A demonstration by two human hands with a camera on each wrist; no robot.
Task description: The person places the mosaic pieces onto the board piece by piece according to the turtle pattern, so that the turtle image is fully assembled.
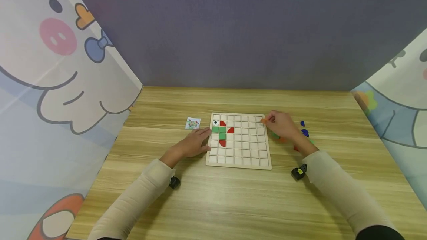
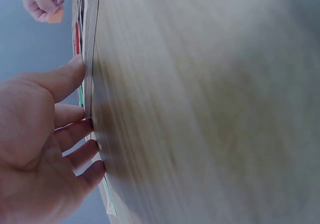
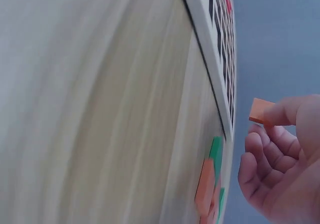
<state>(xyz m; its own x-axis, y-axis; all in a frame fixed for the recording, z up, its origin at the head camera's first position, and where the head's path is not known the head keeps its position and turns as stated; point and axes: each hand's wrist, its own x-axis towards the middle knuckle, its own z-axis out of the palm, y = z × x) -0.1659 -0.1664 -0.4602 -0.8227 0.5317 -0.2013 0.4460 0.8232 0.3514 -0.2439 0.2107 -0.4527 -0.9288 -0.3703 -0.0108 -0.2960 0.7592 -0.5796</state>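
A wooden grid board (image 1: 247,151) lies on the table. Set in its upper-left cells are a round eye piece (image 1: 215,123), green square tiles (image 1: 222,136) and several red quarter-round tiles (image 1: 222,143). My left hand (image 1: 196,142) rests at the board's left edge, thumb and fingertips touching the rim, as the left wrist view also shows. Above the board's upper-right corner, my right hand (image 1: 281,124) pinches an orange tile (image 3: 260,111) between thumb and finger. The tile is held clear of the board.
Right of the board lie loose green and orange tiles (image 3: 205,186), partly under my right arm, and blue pieces (image 1: 305,132). A small picture card (image 1: 193,123) lies left of the board. A dark grey panel (image 1: 247,40) stands behind the wooden table (image 1: 233,203).
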